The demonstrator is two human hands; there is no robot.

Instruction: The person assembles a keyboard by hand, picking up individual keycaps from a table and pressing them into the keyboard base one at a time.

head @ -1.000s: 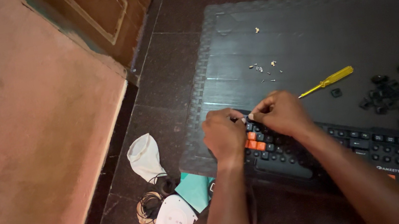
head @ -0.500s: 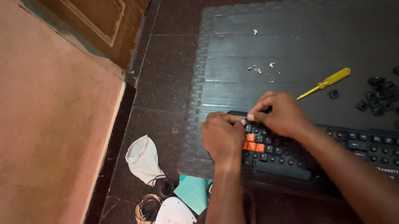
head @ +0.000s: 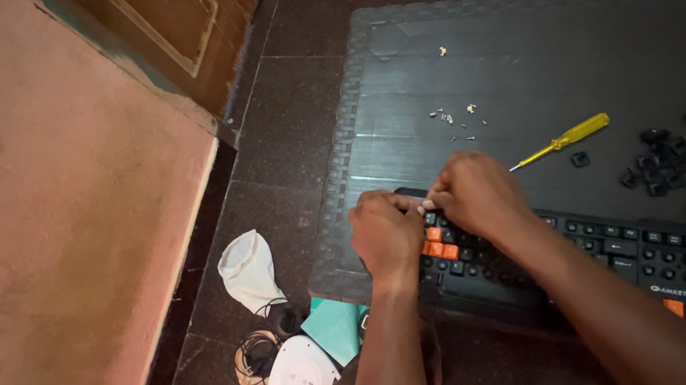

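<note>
one keyboard [head: 651,257], one yellow screwdriver [head: 562,139], two hands [head: 430,215]

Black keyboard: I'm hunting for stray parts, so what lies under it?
The black keyboard rests on a dark ribbed mat. Anything beneath its body is hidden; both hands cover its corner.

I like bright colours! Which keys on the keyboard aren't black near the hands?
The orange keys, right under the left hand; the surrounding keys are black.

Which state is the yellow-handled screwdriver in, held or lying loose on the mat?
Lying loose. The screwdriver rests flat on the dark mat, apart from both hands, which meet at the keyboard's corner.
</note>
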